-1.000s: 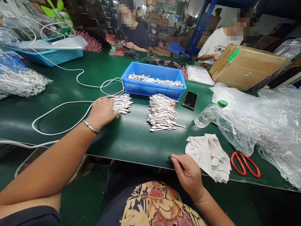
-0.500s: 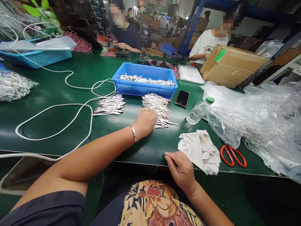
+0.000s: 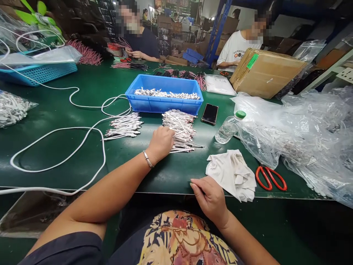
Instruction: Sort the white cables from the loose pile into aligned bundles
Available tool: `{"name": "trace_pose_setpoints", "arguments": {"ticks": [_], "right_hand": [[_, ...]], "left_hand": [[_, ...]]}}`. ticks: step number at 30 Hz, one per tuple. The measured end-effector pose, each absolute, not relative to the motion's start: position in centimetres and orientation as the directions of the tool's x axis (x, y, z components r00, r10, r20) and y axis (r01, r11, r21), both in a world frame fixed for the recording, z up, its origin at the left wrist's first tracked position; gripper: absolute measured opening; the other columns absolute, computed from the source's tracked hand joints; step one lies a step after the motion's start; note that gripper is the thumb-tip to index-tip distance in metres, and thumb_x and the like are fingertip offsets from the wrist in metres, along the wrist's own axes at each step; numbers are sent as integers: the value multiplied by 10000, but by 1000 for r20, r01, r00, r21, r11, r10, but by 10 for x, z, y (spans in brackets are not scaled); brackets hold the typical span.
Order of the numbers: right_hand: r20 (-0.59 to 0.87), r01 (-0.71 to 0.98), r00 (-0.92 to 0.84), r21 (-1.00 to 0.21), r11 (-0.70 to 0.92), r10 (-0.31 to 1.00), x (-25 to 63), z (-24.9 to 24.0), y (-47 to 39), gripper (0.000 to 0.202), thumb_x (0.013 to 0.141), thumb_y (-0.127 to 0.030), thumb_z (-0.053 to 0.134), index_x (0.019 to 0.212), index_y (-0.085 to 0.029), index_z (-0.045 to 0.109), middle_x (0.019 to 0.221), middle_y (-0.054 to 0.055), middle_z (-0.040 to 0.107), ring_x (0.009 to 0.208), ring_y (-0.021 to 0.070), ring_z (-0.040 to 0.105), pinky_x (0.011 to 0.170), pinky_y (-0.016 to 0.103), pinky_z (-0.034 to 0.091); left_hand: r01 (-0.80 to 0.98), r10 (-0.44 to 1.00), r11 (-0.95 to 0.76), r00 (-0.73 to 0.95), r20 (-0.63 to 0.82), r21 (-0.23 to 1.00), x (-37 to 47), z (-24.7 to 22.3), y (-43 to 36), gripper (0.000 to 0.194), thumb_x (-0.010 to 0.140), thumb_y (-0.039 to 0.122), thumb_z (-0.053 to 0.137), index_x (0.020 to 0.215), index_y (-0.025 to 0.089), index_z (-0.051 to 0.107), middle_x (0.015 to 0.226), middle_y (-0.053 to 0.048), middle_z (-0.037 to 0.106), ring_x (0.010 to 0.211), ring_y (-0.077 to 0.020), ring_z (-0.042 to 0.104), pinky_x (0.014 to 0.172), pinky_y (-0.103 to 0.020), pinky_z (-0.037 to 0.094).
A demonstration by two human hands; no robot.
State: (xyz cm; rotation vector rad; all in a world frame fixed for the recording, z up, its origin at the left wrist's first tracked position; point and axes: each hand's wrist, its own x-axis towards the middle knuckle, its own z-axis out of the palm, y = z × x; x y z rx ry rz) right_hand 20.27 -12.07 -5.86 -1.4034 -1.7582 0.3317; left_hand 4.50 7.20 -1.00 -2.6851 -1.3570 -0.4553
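Observation:
My left hand (image 3: 161,141), with a bracelet at the wrist, rests palm down at the left edge of a pile of short white cables (image 3: 182,127). Its fingers are curled and their tips are hidden, so I cannot see what they hold. Left of it lies a second, smaller bundle of white cables (image 3: 124,126). Behind both piles stands a blue bin (image 3: 165,105) with more white pieces inside. At the table's front edge, my right hand (image 3: 211,200) is loosely closed, thumb close to the fingers, with nothing visible in it. A white cloth (image 3: 231,175) lies just beyond it.
Red-handled scissors (image 3: 271,178), a water bottle (image 3: 227,129) and a phone (image 3: 210,114) lie to the right, near clear plastic bags (image 3: 311,136). A long white cord (image 3: 60,129) loops across the left. Two people sit across the table, beside a cardboard box (image 3: 267,73).
My left hand has shifted slightly left along the pile, uncovering more of the cables. My right hand keeps its curled pose. The whole view has shifted a little.

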Motion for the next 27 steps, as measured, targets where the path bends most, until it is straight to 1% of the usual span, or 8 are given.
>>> {"name": "trace_pose_setpoints", "arguments": {"ticks": [4, 6, 12, 15, 18, 21, 24, 27], "right_hand": [[267, 628, -33, -744, 227, 963, 206, -42, -111, 152, 878, -233, 509, 958, -210, 636, 774, 35, 627, 722, 160, 569, 672, 297, 456], [195, 652, -105, -727, 216, 975, 207, -29, -97, 179, 890, -274, 493, 985, -217, 633, 801, 34, 633, 746, 160, 579, 693, 294, 464], [267, 839, -254, -418, 349, 930, 196, 0, -33, 253, 864, -316, 525, 1066, -192, 615, 989, 93, 629, 973, 235, 555, 871, 378, 443], [391, 897, -145, -336, 287, 909, 186, -6, 2, 550, 790, -267, 607, 1307, -191, 432, 1298, 142, 473, 1217, 300, 407, 990, 463, 352], [436, 875, -144, -363, 320, 888, 181, -27, 30, 871, 730, -270, 650, 1439, -211, 147, 1463, 138, 262, 1348, 322, 222, 1048, 523, 254], [446, 832, -167, -415, 368, 879, 184, -50, 46, 923, 733, -282, 626, 1450, -214, 49, 1475, 140, 242, 1358, 313, 212, 1052, 534, 241], [483, 795, -156, -457, 400, 862, 190, -63, 51, 897, 736, -269, 616, 1447, -213, 72, 1458, 141, 284, 1333, 297, 276, 1044, 518, 273], [475, 779, -153, -481, 402, 866, 195, -65, 52, 782, 745, -285, 614, 1417, -212, 222, 1409, 131, 372, 1299, 289, 332, 1040, 505, 296]], "left_hand": [[780, 743, -626, 594, 308, 3, 46, -9, 71, 155, 815, 128, 446, 901, 167, 569, 920, -104, 592, 903, -255, 477, 738, -363, 359], [749, 713, -662, 637, 294, -18, 49, -11, 72, 161, 825, 117, 426, 893, 172, 561, 896, -95, 605, 896, -256, 482, 729, -370, 348], [751, 711, -661, 627, 318, -5, 59, -18, 82, 131, 802, 119, 453, 852, 154, 568, 856, -111, 605, 897, -272, 484, 719, -383, 328], [767, 723, -641, 602, 339, 6, 57, -16, 84, 113, 799, 164, 482, 870, 154, 570, 886, -112, 598, 910, -273, 477, 729, -383, 331], [795, 743, -606, 554, 375, 27, 52, -10, 81, 150, 846, 178, 420, 884, 154, 563, 900, -110, 587, 898, -265, 476, 740, -384, 336], [776, 730, -628, 560, 392, 61, 49, -3, 76, 203, 882, 185, 371, 979, 150, 545, 1009, -118, 575, 961, -257, 469, 788, -377, 343], [724, 698, -686, 622, 355, 79, 48, 2, 72, 228, 887, 166, 368, 1052, 149, 525, 1031, -109, 583, 976, -241, 480, 814, -366, 343], [695, 681, -715, 668, 299, 77, 46, 1, 69, 231, 875, 146, 386, 1057, 136, 527, 913, -90, 614, 874, -234, 515, 791, -371, 345]]}}
